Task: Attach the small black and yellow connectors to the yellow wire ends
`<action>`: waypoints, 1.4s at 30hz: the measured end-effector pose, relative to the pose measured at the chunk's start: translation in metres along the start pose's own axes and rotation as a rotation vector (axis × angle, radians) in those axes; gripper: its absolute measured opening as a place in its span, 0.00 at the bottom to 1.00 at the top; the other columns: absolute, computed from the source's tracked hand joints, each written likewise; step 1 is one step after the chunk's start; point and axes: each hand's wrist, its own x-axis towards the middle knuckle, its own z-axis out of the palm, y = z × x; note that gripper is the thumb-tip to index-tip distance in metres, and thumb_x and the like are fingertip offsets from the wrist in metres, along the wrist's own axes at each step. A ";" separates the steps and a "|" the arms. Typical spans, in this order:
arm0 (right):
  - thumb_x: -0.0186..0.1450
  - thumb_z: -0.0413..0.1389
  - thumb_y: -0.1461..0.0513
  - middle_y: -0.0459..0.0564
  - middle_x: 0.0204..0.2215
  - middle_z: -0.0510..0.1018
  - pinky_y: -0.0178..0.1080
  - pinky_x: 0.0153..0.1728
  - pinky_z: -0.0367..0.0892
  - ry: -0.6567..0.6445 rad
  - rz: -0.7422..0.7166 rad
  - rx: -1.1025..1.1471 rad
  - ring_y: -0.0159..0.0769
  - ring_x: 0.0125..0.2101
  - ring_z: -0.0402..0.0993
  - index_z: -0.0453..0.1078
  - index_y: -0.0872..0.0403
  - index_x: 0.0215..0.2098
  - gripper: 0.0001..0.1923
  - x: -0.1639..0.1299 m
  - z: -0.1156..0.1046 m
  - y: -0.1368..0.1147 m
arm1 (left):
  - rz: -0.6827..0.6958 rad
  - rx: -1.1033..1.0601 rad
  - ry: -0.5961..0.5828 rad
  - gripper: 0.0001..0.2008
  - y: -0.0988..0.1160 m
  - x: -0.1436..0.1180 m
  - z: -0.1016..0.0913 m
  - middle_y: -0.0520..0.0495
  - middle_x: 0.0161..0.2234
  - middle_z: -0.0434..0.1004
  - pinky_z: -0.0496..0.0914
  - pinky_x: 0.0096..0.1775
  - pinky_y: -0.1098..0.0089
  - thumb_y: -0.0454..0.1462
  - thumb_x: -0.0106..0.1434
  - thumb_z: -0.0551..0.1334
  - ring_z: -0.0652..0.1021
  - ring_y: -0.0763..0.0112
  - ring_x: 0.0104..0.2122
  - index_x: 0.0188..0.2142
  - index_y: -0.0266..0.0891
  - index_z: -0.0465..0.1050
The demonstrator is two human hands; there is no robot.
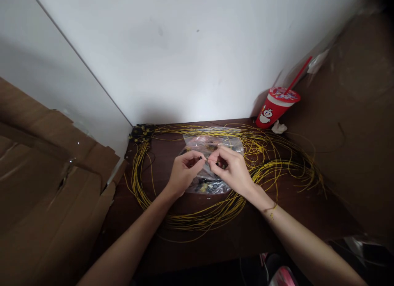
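Observation:
My left hand (184,171) is closed in a pinch, with a small black part (200,157) showing at its fingertips. Almost touching it, my right hand (234,168) is also closed and pinches a thin wire (213,161); its exact end is too small to make out. Both hands are held over a clear plastic bag (215,188) with small black and yellow pieces inside. A large loop of yellow and black wires (200,220) curves around the bag, passing below my wrists. One loose yellow wire hangs against my right forearm.
Black connectors (141,132) cluster at the table's back left corner. A red cup (273,107) with a straw stands at the back right beside a crumpled tissue (279,127). Cardboard (55,195) rises at the left, more brown board (347,126) at the right, and a white wall behind.

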 end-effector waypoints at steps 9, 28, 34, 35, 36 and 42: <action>0.61 0.56 0.64 0.42 0.22 0.67 0.32 0.26 0.58 0.016 0.058 0.100 0.27 0.23 0.61 0.70 0.55 0.29 0.03 0.004 -0.002 0.001 | -0.029 -0.031 0.022 0.06 0.002 -0.002 0.002 0.56 0.16 0.62 0.52 0.17 0.80 0.37 0.53 0.64 0.58 0.84 0.16 0.25 0.35 0.72; 0.61 0.55 0.65 0.44 0.23 0.70 0.33 0.29 0.61 0.008 0.084 0.107 0.29 0.26 0.66 0.70 0.55 0.28 0.04 0.004 -0.001 0.004 | 0.054 0.096 0.069 0.05 0.000 -0.001 0.002 0.54 0.18 0.69 0.58 0.19 0.78 0.36 0.54 0.63 0.64 0.81 0.18 0.25 0.36 0.74; 0.61 0.55 0.65 0.45 0.23 0.70 0.33 0.28 0.61 -0.007 0.080 0.084 0.29 0.26 0.66 0.70 0.55 0.28 0.05 0.004 -0.001 0.002 | 0.056 0.118 0.062 0.05 0.002 -0.001 0.002 0.53 0.19 0.69 0.58 0.18 0.78 0.36 0.54 0.63 0.63 0.81 0.17 0.26 0.36 0.74; 0.61 0.54 0.65 0.45 0.24 0.70 0.33 0.28 0.61 -0.008 0.073 0.080 0.30 0.26 0.66 0.69 0.55 0.28 0.05 0.004 -0.001 0.002 | 0.058 0.121 0.056 0.05 0.002 -0.001 0.002 0.53 0.19 0.69 0.57 0.18 0.78 0.36 0.54 0.63 0.63 0.81 0.17 0.26 0.36 0.74; 0.62 0.54 0.65 0.45 0.24 0.70 0.34 0.28 0.61 -0.010 0.064 0.075 0.30 0.26 0.65 0.69 0.55 0.28 0.05 0.004 -0.001 0.001 | 0.059 0.124 0.051 0.05 0.002 -0.001 0.002 0.53 0.19 0.68 0.57 0.18 0.78 0.36 0.54 0.63 0.63 0.81 0.17 0.26 0.36 0.74; 0.63 0.53 0.65 0.44 0.25 0.68 0.34 0.29 0.61 -0.048 0.004 0.049 0.30 0.27 0.65 0.68 0.54 0.29 0.05 0.002 -0.002 0.000 | 0.052 0.122 0.036 0.05 0.003 -0.001 0.002 0.54 0.18 0.66 0.57 0.18 0.79 0.36 0.55 0.62 0.62 0.81 0.17 0.24 0.36 0.71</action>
